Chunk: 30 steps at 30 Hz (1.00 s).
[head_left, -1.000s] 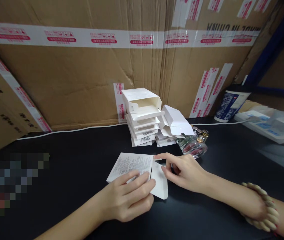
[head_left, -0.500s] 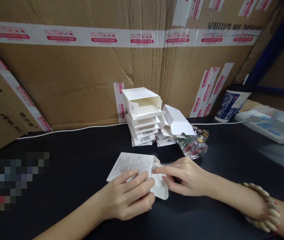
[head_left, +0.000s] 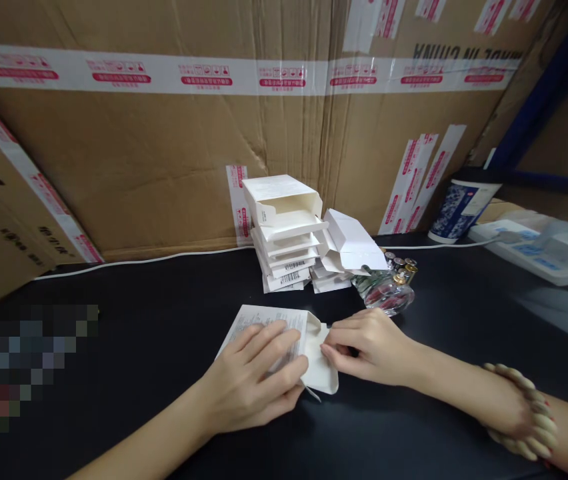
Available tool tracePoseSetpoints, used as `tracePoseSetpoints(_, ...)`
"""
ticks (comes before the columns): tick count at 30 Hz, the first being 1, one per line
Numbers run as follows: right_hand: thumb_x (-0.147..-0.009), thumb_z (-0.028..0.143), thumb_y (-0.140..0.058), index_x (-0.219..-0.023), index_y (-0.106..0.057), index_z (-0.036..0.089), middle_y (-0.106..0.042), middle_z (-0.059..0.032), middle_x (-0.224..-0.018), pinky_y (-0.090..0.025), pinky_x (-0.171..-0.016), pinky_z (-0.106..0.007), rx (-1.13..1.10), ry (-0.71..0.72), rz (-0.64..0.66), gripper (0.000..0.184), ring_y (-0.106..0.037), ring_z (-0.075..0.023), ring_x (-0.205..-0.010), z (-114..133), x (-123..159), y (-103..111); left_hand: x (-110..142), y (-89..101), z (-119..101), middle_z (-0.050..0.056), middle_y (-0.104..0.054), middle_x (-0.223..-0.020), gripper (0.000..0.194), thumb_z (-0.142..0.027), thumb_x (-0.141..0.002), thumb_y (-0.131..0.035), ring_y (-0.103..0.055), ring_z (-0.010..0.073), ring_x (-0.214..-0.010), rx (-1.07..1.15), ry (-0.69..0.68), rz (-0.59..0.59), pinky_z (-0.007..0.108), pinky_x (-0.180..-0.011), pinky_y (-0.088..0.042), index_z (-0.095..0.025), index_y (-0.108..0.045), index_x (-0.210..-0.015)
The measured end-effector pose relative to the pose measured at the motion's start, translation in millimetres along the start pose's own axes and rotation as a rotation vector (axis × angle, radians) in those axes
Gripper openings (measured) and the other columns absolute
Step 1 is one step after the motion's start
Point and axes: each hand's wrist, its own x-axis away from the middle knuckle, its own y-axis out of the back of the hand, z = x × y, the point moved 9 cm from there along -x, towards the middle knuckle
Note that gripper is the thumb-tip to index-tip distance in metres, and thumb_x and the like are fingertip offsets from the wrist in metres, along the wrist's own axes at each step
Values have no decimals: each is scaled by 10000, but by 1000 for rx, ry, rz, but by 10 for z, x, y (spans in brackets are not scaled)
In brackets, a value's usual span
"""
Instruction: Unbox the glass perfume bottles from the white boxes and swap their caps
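Carton point(head_left: 247, 317) looks light, stiff yet crushable, best held by its edges, as left hand point(head_left: 254, 377) clasps it and right hand point(head_left: 371, 347) pinches its flap point(head_left: 323, 375).

Cannot read the print point(head_left: 251, 318) on the box point(head_left: 269, 315), partly under the left fingers point(head_left: 284, 345), nor tell pinch from touch between right fingers point(head_left: 345, 362) and flap point(head_left: 321, 373). Cannot make out the pixelated patch point(head_left: 19, 367) or count the bottles point(head_left: 389, 298), partly hidden by cartons point(head_left: 359, 247).
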Motion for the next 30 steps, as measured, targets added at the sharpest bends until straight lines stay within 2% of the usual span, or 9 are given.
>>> tracePoseSetpoints(6, -803, 253, -588, -740, -622, 171, -537, 52, -614, -296, -445, -180, 23, -88, -126, 109, -430, -25, -454, -83, 3, 100, 5, -79, 213, 6, -467, -1213, 554, -481, -687, -565, -468, 156, -1147, -90, 233, 115, 262, -936, -376, -171, -472, -1136)
tracePoseSetpoints(9, -768, 318, -635, -811, -673, 228, -591, 6, -906, -377, -512, -176, 71, -162, -215, 106, -520, -48, -609, -129, 24, 178, 15, -87, 222, 3, -461, -1224, 575, -511, -686, -529, -493, 131, -1085, -139, 250, 135, 256, -921, -378, -163, -480, -1140)
tracePoseSetpoints(11, -757, 350, -646, -844, -690, 257, -557, -20, -1087, -437, -606, -206, 82, -182, -209, 134, -563, -97, -792, -142, 23, 164, 28, -92, 227, -8, -458, -1228, 562, -506, -685, -521, -491, 128, -1086, -165, 265, 146, 256, -918, -379, -169, -490, -1134)
tracePoseSetpoints(14, -759, 410, -637, -970, -680, 253, -470, -52, -1262, -457, -822, -299, 36, -201, -107, 266, -518, -169, -1040, -153, 0, 53, 45, -110, 243, 2, -448, -1243, 623, -541, -653, -523, -476, 146, -1120, -226, 284, 176, 272, -928, -380, -164, -494, -1148)
tracePoseSetpoints(16, -779, 443, -603, -1104, -627, 226, -381, -81, -1353, -387, -958, -375, -23, -228, 44, 391, -422, -212, -1186, -157, -12, -93, 45, -116, 248, 22, -457, -1230, 694, -567, -626, -531, -469, 162, -1135, -274, 281, 190, 286, -943, -376, -148, -487, -1177)
tracePoseSetpoints(19, -807, 405, -556, -1251, -515, 167, -294, -122, -1406, -313, -1017, -416, -113, -277, 266, 505, -305, -239, -1278, -141, 5, -305, 27, -107, 220, 26, -495, -1165, 712, -556, -607, -557, -479, 161, -1104, -304, 257, 193, 288, -951, -368, -146, -491, -1185)
tracePoseSetpoints(21, -786, 365, -575, -1229, -524, 150, -293, -123, -1403, -295, -1026, -410, -175, -302, 296, 495, -290, -240, -1283, -131, 2, -353, 16, -91, 188, 20, -511, -1122, 686, -543, -600, -577, -489, 152, -1059, -294, 251, 191, 280, -933, -363, -155, -502, -1160)
tracePoseSetpoints(24, -730, 359, -640, -1063, -612, 173, -348, -83, -1365, -295, -1016, -393, -263, -316, 249, 383, -332, -236, -1250, -129, -17, -364, 13, -56, 133, 23, -513, -1109, 695, -555, -575, -622, -483, 145, -1030, -265, 253, 175, 266, -915, -344, -159, -499, -1134)
tracePoseSetpoints(30, -810, 399, -589, -932, -663, 224, -426, -20, -1300, -299, -987, -329, -335, -287, 155, 226, -417, -172, -1175, -117, -33, -322, 29, -51, 101, -8, -520, -1071, 876, -636, -402, -710, -461, 124, -983, -244, 230, 128, 237, -888, -306, -170, -477, -1107)
